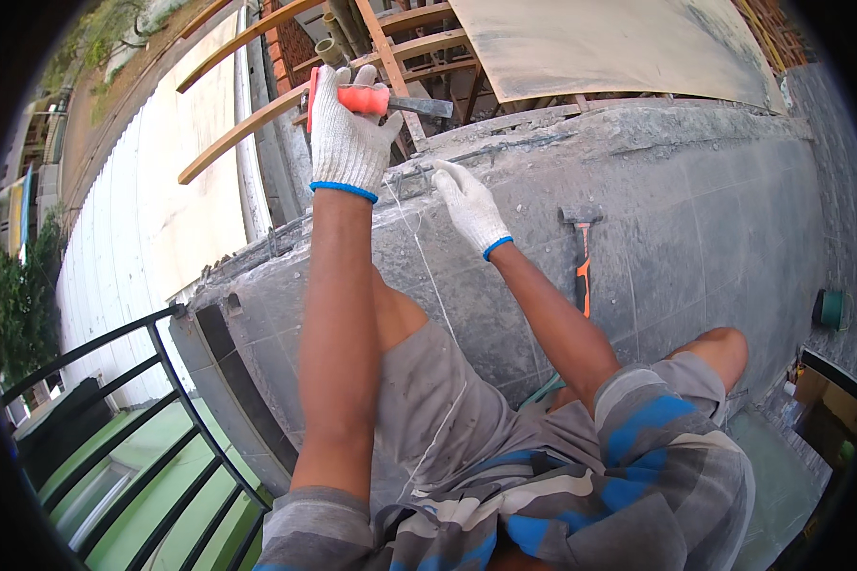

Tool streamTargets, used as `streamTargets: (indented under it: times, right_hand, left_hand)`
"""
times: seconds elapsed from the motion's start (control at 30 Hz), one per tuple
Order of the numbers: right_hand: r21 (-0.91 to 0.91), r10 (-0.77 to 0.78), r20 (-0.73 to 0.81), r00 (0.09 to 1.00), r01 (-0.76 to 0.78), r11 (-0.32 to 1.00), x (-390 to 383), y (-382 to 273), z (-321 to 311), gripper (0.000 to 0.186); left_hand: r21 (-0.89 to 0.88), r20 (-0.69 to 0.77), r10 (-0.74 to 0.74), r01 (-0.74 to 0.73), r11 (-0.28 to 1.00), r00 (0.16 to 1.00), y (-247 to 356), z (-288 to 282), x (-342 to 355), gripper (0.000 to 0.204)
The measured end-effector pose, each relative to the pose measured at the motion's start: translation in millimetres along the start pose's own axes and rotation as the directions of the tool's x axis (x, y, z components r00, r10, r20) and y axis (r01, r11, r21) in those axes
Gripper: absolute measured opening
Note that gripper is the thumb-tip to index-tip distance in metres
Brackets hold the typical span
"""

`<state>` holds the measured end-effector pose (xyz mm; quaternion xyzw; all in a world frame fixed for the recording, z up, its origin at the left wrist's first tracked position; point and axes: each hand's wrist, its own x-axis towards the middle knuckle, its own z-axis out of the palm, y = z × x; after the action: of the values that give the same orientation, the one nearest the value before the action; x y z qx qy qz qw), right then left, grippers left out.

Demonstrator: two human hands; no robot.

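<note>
My left hand [349,143], in a white knit glove with a blue cuff, is raised over the broken slab edge. Its fingers wrap the red-orange grip of a flat chisel [421,107], whose grey blade points right. Lower and to the right, my right hand [470,205] wears a matching glove. Its fingers stretch toward the rough concrete edge [533,157] and hold nothing that I can see; whether they touch the edge I cannot tell. A hammer [582,257] with an orange and black handle lies on the grey tiled slab [676,247], right of that hand.
Wooden beams [243,138] and a plywood sheet [628,48] lie beyond the slab edge. White corrugated sheeting [114,257] drops away at left, above a black metal railing [152,400]. A thin white cord [438,295] runs over my lap. A green bucket [832,309] stands far right.
</note>
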<state>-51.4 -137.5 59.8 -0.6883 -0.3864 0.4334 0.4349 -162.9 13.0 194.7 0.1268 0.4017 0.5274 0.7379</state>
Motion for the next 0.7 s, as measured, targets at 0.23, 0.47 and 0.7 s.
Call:
streamTargets:
  times: [0.23, 0.47, 0.7]
  right_hand:
    - [-0.357, -0.55, -0.261, 0.794, 0.45, 0.819, 17.3, -84.4, -76.4, 0.053]
    - [-0.493, -0.579, -0.049, 0.814, 0.484, 0.723, 32.0, -104.9, -68.8, 0.062]
    - [0.124, -0.187, -0.376, 0.908, 0.249, 0.961, 25.0, -63.6, -86.0, 0.043]
  left_hand:
    - [0.139, 0.185, -0.083, 0.058, 0.989, 0.979, -18.0, 7.4, 5.4, 0.074]
    - [0.218, 0.152, -0.16, 0.125, 0.968, 0.975, -59.5, 26.4, 9.2, 0.061]
    - [0.628, 0.297, -0.376, 0.117, 0.77, 0.878, -63.7, 40.2, -10.5, 0.069]
